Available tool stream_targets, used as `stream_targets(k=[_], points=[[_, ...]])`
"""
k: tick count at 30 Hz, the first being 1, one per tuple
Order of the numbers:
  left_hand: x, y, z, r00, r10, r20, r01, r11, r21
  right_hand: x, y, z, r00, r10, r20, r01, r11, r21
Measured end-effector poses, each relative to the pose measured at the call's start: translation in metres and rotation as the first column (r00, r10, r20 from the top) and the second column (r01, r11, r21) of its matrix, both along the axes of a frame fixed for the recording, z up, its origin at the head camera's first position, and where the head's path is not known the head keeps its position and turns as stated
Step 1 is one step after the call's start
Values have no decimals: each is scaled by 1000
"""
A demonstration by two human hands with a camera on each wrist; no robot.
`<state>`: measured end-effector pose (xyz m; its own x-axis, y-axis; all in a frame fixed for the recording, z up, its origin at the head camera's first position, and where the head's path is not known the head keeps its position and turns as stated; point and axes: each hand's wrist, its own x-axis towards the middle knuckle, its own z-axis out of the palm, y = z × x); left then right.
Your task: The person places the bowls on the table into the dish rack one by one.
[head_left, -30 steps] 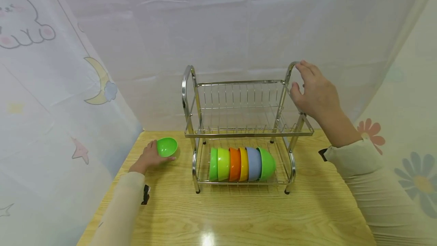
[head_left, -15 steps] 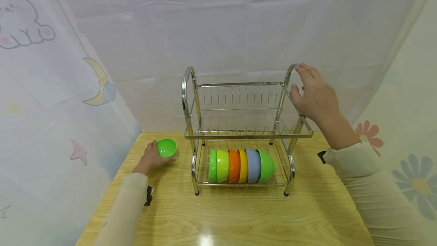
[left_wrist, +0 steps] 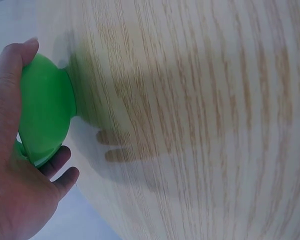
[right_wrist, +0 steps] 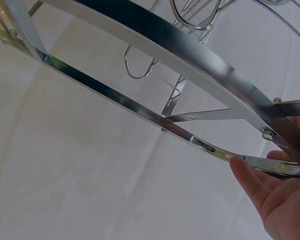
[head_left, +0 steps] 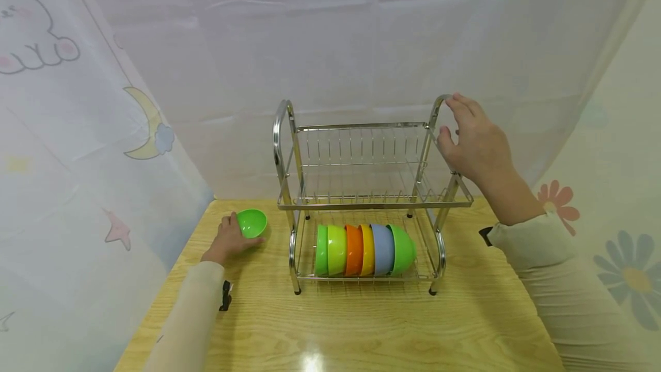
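My left hand [head_left: 229, 240] grips a small green bowl [head_left: 252, 225] at the left of the table, thumb on one side and fingers on the other. In the left wrist view this bowl [left_wrist: 45, 107] has its foot against the wood surface. The right hand [head_left: 480, 145] holds the right upper handle of a two-tier metal dish rack [head_left: 376, 206]; from the right wrist, its thumb lies along the shiny tube and other fingers sit partly hidden behind. On the lower tier stands a row of bowls turned sideways: green, lime, orange [head_left: 354, 250], yellow, blue [head_left: 382, 250] and green [head_left: 405, 250].
The rack's black-tipped feet rest on the wooden table [head_left: 335, 326]. Its upper tier [head_left: 361, 171] has wire dividers. Printed cloth [head_left: 330, 45] hangs close behind and along both sides of the table.
Between the first two frames my left forearm shifts slightly right while the green bowl stays at the same spot. The right hand keeps its place at the rack handle.
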<state>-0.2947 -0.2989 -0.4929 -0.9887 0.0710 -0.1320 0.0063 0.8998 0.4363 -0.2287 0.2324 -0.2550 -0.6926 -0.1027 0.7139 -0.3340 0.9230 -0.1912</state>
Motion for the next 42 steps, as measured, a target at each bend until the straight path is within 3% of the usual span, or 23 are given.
stream_targets(k=[14,25,42], points=[[6,-1,0,1000,16,6,-16,1000,19,-2,-3,-1,1000,6,-4,-6,1000,-7],[8,-1,12,999,0,-40,1,1000,20,0,-4,1,1000,-3,29,4,1000,-15],[11,0,29,990,-47,-137,52,998,34,0,-2,1,1000,6,2,-6,1000,-9]])
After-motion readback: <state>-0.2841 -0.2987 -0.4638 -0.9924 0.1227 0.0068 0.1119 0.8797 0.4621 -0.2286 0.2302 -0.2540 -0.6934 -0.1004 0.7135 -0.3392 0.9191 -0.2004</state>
